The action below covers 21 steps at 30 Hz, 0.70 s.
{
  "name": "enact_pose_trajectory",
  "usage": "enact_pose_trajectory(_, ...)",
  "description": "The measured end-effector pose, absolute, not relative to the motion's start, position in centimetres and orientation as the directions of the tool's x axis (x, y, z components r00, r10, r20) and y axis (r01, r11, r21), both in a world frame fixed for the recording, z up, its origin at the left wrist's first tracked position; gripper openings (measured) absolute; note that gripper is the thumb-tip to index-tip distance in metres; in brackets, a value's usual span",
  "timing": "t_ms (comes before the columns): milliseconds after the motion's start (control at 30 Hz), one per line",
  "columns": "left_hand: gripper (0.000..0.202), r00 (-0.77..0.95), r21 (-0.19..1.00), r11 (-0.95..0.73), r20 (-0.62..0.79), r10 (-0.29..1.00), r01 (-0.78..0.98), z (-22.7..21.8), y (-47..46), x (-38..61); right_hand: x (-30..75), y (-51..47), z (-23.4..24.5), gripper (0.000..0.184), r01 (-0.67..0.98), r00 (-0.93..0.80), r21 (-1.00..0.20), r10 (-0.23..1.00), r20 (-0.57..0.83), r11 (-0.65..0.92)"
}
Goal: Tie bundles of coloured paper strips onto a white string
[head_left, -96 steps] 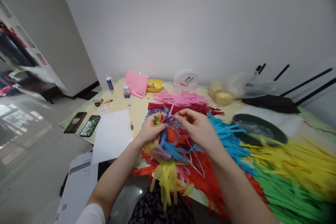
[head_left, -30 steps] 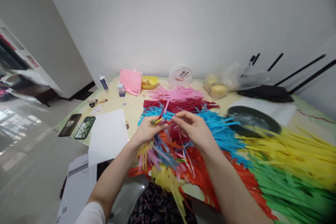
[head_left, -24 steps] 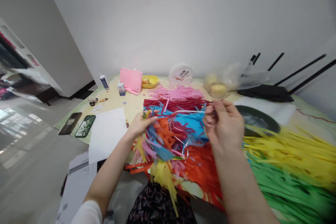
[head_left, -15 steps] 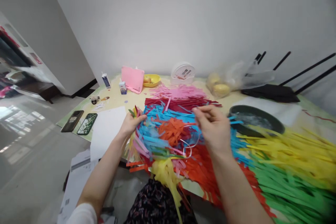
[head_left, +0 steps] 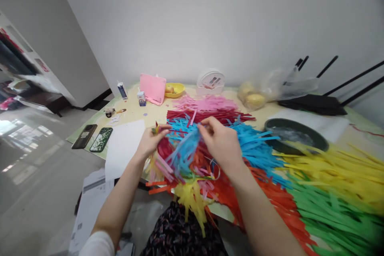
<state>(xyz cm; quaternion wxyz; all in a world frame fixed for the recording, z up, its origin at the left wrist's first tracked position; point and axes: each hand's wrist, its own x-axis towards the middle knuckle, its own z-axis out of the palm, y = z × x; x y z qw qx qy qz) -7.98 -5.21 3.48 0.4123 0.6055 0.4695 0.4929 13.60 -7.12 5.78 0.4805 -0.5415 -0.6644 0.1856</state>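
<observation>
My left hand [head_left: 150, 141] is closed in a pinch on a bunch of coloured paper strips [head_left: 164, 149], whose short green, yellow and dark red tips poke out above the fingers. To its right, my right hand [head_left: 221, 142] pinches the top of a blue tissue tassel [head_left: 186, 150], which hangs blurred between the hands. Below lie more fringed tassels: a yellow tassel [head_left: 192, 196] droops over the table edge by my lap, and orange-red strips [head_left: 231, 194] spread under my right forearm. A loop of thin white ribbon [head_left: 216, 171] shows beside my right wrist.
Pink fringe [head_left: 207, 104], dark red strips [head_left: 210, 117], blue strips [head_left: 258, 148], yellow strips [head_left: 333, 168] and green strips [head_left: 330, 216] cover much of the table. A dark green basin [head_left: 318, 144] stands right; two phones [head_left: 101, 140] and white paper [head_left: 124, 144] lie left.
My right hand has moved left toward my left hand, lifting the blue tissue tassel up between them. The left hand keeps its pinch nearly in place. The view has shifted slightly.
</observation>
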Motion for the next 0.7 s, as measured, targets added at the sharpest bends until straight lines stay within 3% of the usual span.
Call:
enact_pose_trajectory(33, 0.028, -0.012, 0.939, -0.258, 0.268, 0.963, 0.226, 3.6, -5.2, -8.2, 13.8, -7.2, 5.9, 0.018, 0.638, 0.095, -0.699, 0.868, 0.488, 0.323)
enact_pose_trajectory(100, 0.023, -0.093, 0.877, -0.348, 0.397, 0.913, 0.332, 4.0, -5.6, -8.2, 13.6, -7.4, 6.0, 0.015, 0.672, 0.08, -0.665, 0.86, 0.504, 0.327)
enact_pose_trajectory(200, 0.021, 0.028, 0.849, -0.422, 0.436, 0.899, 0.318, 4.7, -6.7, -6.8, 12.5, -7.6, 6.1, 0.018, 0.417, -0.065, -0.812, 0.904, 0.422, 0.409)
enact_pose_trajectory(300, 0.024, 0.137, 0.907, -0.365, 0.342, 0.93, 0.212, 4.7, -7.5, -5.4, 11.7, -7.6, 5.8, 0.024, 0.134, -0.126, -0.916, 0.923, 0.363, 0.378)
enact_pose_trajectory(367, 0.026, 0.137, 0.944, -0.308, 0.292, 0.947, 0.116, 4.4, -7.4, -5.0, 11.7, -7.8, 5.6, 0.023, 0.076, -0.091, -0.93, 0.932, 0.352, 0.359)
enact_pose_trajectory(500, 0.03, 0.061, 0.974, -0.219, 0.223, 0.973, -0.055, 3.6, -6.8, -5.3, 12.4, -8.6, 5.3, 0.02, 0.18, 0.027, -0.909, 0.922, 0.385, 0.375)
enact_pose_trajectory(700, 0.028, 0.071, 0.979, -0.194, 0.199, 0.977, -0.067, 3.6, -6.8, -5.3, 12.4, -9.6, 5.4, 0.019, 0.359, -0.082, -0.84, 0.911, 0.405, 0.406)
